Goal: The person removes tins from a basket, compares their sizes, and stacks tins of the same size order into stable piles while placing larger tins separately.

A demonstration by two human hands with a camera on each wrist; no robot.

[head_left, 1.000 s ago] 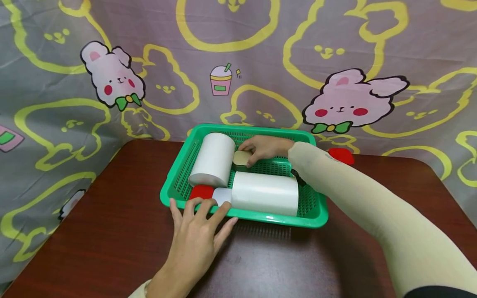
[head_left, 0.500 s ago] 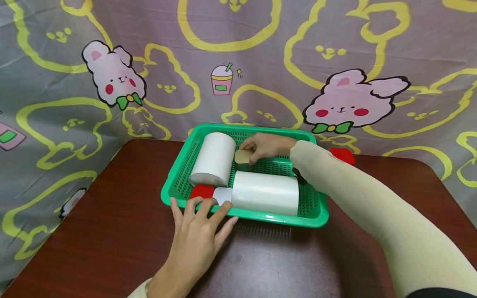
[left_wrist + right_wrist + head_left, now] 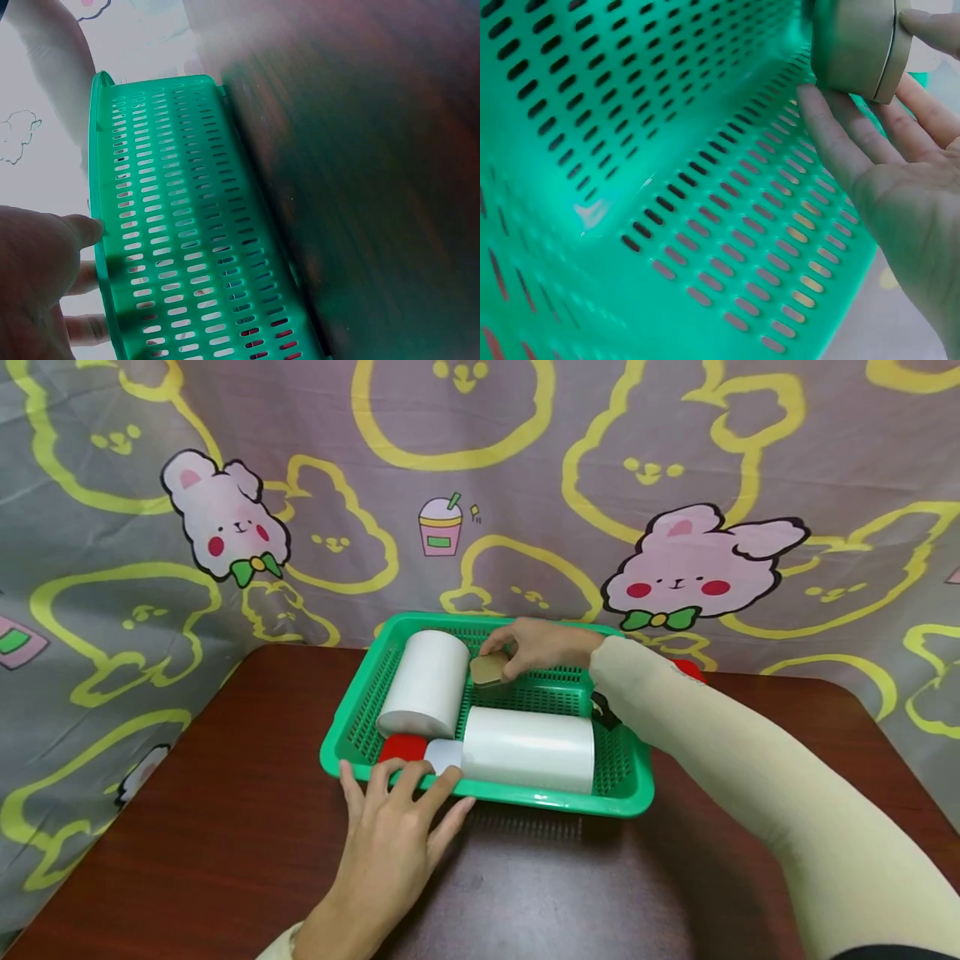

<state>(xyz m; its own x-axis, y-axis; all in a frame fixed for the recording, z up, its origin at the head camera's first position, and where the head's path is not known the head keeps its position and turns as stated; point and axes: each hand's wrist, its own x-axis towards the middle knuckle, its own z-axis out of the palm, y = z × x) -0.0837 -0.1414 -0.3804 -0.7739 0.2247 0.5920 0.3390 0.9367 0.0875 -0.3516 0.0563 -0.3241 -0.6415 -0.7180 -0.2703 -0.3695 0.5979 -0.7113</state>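
Note:
A green plastic basket (image 3: pixel 637 797) with slotted walls stands on the table. Over its front rim bend the spread fingers of my left hand (image 3: pixel 393 827), the thumb staying outside; the left wrist view shows the fingers at the basket's edge. My right hand (image 3: pixel 536 643) reaches into the back of the basket and grips a small gold tin (image 3: pixel 487 669) with rounded corners between thumb and fingers. In the right wrist view the tin (image 3: pixel 855 49) shows a lid seam, above the slotted basket floor. One white cylinder (image 3: pixel 427 685) lies left of the tin, another white cylinder (image 3: pixel 528 750) in front.
By the front wall inside the basket are a red piece (image 3: pixel 403 748) and a pale grey piece (image 3: pixel 444 755). A black item (image 3: pixel 603 710) shows partly under the right sleeve. Behind the forearm lies a red object (image 3: pixel 690 670) on the brown table (image 3: pixel 225 793), before a patterned cloth (image 3: pixel 510 493).
My right hand has raised the gold tin slightly and tilted it. The left hand keeps its place on the rim. The head view has shifted a little.

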